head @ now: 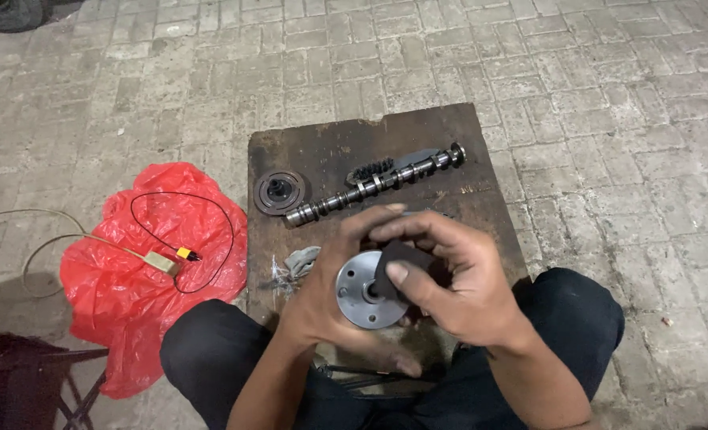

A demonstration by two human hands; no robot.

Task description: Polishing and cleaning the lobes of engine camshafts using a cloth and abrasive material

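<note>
Seated over a dark wooden board (322, 151), I cradle a round metal flange (359, 293) in my left hand (330, 306) while my right hand (457, 279) pinches a dark abrasive pad (405, 259) against its hub; next, steady circular rubbing.

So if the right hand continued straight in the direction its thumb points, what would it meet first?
Probably the round metal flange held in the left hand: the right hand already presses a dark pad against it.
</note>
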